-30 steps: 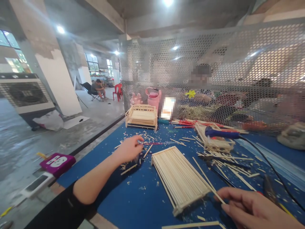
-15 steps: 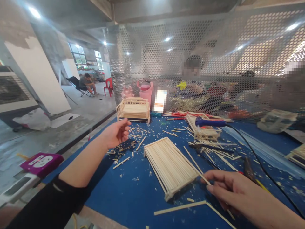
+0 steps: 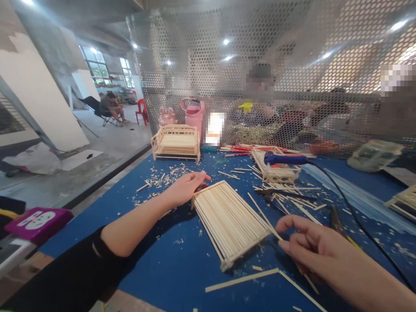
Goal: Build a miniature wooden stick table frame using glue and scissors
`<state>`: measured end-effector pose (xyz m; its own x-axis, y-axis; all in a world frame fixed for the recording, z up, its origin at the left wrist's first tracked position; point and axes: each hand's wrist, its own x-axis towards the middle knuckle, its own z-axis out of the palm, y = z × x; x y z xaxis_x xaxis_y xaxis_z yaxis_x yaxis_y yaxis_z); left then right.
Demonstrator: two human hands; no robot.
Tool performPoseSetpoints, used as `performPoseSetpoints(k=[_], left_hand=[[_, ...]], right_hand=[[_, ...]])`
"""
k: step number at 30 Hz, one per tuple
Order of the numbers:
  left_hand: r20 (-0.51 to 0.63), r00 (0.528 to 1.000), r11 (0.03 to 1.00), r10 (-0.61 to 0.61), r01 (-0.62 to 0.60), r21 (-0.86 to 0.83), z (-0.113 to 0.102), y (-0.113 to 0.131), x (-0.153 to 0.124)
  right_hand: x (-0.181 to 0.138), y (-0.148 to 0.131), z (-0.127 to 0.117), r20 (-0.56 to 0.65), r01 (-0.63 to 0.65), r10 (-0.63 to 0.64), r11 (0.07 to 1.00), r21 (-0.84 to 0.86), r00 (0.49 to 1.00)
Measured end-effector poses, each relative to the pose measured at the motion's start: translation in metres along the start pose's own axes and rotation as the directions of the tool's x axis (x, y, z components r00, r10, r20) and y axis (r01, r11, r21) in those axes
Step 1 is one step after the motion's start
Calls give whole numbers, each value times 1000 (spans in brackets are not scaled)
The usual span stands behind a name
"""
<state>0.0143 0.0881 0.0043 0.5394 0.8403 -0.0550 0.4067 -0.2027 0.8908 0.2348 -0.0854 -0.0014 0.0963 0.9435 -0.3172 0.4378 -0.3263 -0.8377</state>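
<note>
The left hand (image 3: 185,189) rests loosely spread fingers on the stick panel's (image 3: 227,219) far corner. The right hand (image 3: 312,249) pinches a thin stick (image 3: 263,216) beside the panel's near edge.

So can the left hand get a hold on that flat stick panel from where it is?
Probably yes. The left hand already rests at the far corner of the stick panel, fingers open, with only wood scraps nearby; the right hand sits off its other end.

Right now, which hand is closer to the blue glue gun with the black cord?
The right hand. It sits nearer the viewer than the blue glue gun, almost straight below it in the picture. The left hand rests far to the gun's left, touching the flat pale wooden stick panel.
</note>
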Motion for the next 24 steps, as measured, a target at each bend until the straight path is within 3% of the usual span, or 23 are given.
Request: performPoseSetpoints(k=[15, 24], left_hand=[[10, 1000, 998, 4, -3, -58, 3, -2, -4], [12, 999, 998, 37, -37, -51, 3, -4, -2]], right_hand=[[0, -1, 1, 9, -13, 12, 999, 49, 1000], [1, -13, 7, -55, 25, -26, 999, -22, 998]])
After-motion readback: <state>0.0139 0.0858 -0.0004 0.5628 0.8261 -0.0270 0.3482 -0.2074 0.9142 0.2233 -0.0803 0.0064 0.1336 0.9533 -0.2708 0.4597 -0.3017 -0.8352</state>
